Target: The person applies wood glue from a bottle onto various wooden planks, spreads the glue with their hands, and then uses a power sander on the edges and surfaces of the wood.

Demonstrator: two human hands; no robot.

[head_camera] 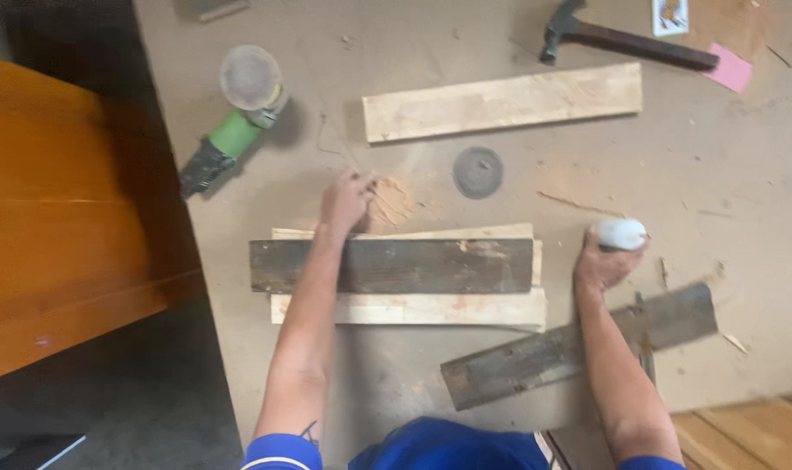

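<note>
A small heap of sawdust point(387, 204) is being touched by the left hand point(345, 202) near the middle of the floor point(744, 191), just beyond the far edge of a dark plank point(392, 265) that is lying across paler boards point(413, 307); the fingers are being curled down into the dust, though whether any is being pinched cannot be told. A small whitish rounded object point(620, 233) is being gripped in the clenched right hand point(605, 261), just off the right end of the stacked boards. The sawdust is being judged loose, very light and easily scattered, so it is best pinched or scooped rather than grasped. The whitish object is looking smooth and hard, light enough for one hand, and is being held around its lower body. A second dark plank point(579, 344) is lying at an angle under the right forearm. Further off, a green angle grinder point(235, 126), a loose round disc point(478, 171), a pale board point(500, 103) and a hammer point(627, 39) are resting toward the floor's far edge.
</note>
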